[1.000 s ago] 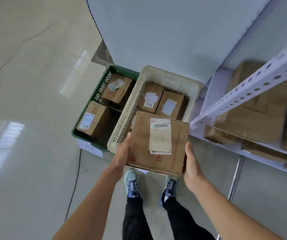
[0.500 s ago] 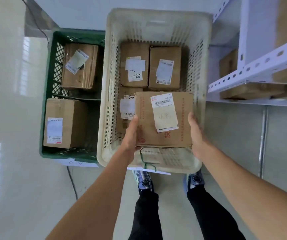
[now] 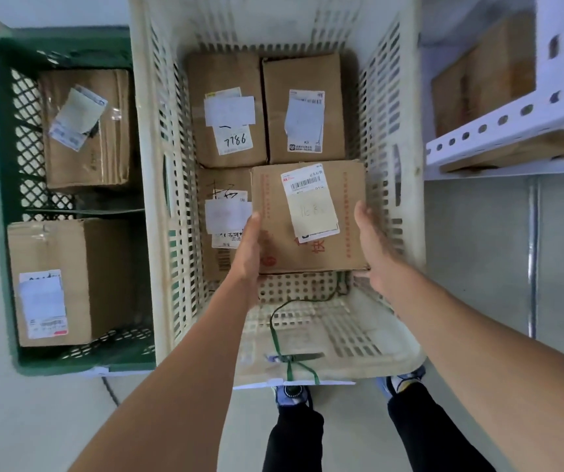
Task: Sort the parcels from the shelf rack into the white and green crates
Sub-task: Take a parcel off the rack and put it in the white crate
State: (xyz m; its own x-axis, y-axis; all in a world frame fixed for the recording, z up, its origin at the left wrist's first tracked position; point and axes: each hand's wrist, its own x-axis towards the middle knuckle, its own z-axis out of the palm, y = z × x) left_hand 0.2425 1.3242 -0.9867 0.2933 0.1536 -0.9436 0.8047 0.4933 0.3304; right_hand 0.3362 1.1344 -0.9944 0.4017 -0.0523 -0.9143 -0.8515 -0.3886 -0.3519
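Down on the floor (image 3: 35,420), the white crate (image 3: 151,185) is sitting w/ the green crate (image 3: 3,199) right up against its left side, and the shelf rack (image 3: 512,131) is standing off to the right w/ brown boxes on it. White one is already carrying three boxes (image 3: 226,80) flat on the bottom: two side by side at the far end, one nearer on the left. Green one is carrying two boxes (image 3: 103,267), one far, one near. The parcel (image 3: 348,233) is hanging level inside the white crate, near-right part, w/ its left edge overlapping the near-left box. Both hands are holding it btw: left hand (image 3: 248,253) is gripping the left edge, thumb on top and fingers tucked under, and right hand (image 3: 374,247) is cupping the right edge, fingers going under it too afaict (bit blurry). White label (image 3: 309,199) w/ a barcode is facing up on the parcel. Thin green strap (image 3: 275,321) is dangling over the white crate's near wall
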